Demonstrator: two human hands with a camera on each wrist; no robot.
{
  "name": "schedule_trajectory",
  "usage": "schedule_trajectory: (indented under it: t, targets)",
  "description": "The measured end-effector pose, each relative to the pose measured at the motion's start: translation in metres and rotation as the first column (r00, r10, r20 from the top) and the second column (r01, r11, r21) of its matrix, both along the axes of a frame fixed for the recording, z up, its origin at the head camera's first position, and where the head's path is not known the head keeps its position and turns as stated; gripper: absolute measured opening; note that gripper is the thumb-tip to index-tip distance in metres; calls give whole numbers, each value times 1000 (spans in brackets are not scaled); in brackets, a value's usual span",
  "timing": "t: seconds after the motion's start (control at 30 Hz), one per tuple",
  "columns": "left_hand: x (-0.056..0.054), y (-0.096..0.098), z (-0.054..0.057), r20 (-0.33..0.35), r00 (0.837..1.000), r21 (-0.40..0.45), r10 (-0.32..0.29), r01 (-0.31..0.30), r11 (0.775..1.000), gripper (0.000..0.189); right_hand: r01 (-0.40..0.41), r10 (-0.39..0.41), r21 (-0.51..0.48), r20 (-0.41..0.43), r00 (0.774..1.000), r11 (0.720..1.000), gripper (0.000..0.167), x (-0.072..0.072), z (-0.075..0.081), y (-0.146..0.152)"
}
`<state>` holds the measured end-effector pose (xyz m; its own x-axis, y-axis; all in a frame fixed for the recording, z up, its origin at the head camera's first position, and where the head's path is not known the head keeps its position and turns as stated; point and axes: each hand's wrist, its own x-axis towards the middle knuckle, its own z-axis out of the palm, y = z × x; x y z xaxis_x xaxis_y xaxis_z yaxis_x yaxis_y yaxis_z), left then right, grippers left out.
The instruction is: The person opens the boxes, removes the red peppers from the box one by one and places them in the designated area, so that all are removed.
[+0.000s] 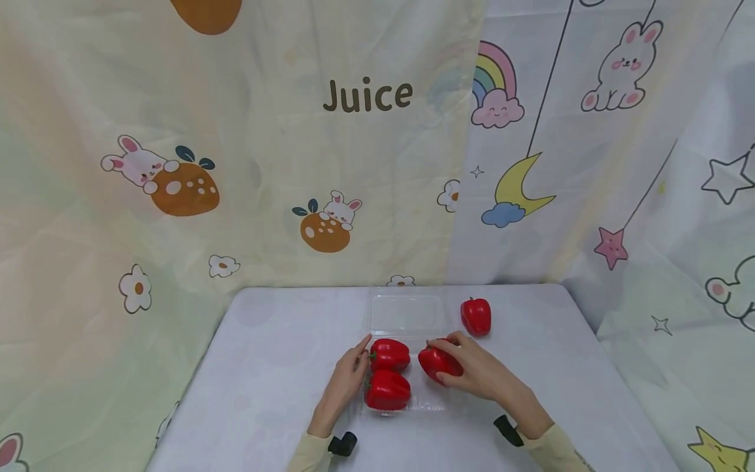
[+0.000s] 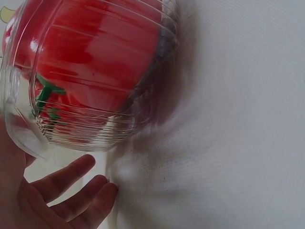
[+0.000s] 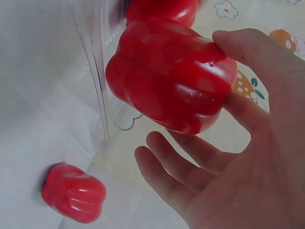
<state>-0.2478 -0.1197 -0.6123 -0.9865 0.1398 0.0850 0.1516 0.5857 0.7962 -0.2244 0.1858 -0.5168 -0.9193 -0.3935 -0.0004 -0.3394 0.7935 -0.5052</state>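
Note:
A red bell pepper (image 1: 438, 362) is gripped in my right hand (image 1: 479, 368), over the right side of a clear plastic box (image 1: 429, 398). In the right wrist view the thumb (image 3: 243, 45) and a finger lie against that held pepper (image 3: 167, 76). Two more bell peppers, a rear one (image 1: 390, 354) and a front one (image 1: 387, 391), lie on their sides in the box's left half, green stems facing left. My left hand (image 1: 344, 379) is at the box's left side. Its fingers (image 2: 71, 179) look loosely extended beside the clear wall in the left wrist view.
The box's clear lid (image 1: 407, 314) is folded back flat behind it. Another red bell pepper (image 1: 476, 317) sits on the white-covered table (image 1: 283, 354), right of the lid. A printed cloth curtain (image 1: 377, 164) hangs behind the table.

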Motion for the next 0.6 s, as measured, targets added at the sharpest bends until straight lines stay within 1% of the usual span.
schedule_trajectory:
  t: [0.17,0.27,0.43,0.6]
  targets:
    - [-1,0,-1,-5,1000,-11,4,-4,1000,46,12,-12,-2,-9,1000,1000,78,-1,1,3]
    - [-1,0,-1,-2,1000,-11,9,-9,1000,46,30,-30,-1,-9,1000,1000,79,-1,2,5]
    - [-1,0,-1,-15,1000,-11,9,-10,1000,46,61,-61,-5,3,998,998,80,0,5,8]
    - [0,1,0,-7,1000,7,7,-7,1000,46,69,-69,-7,-6,998,998,81,1,8,13]
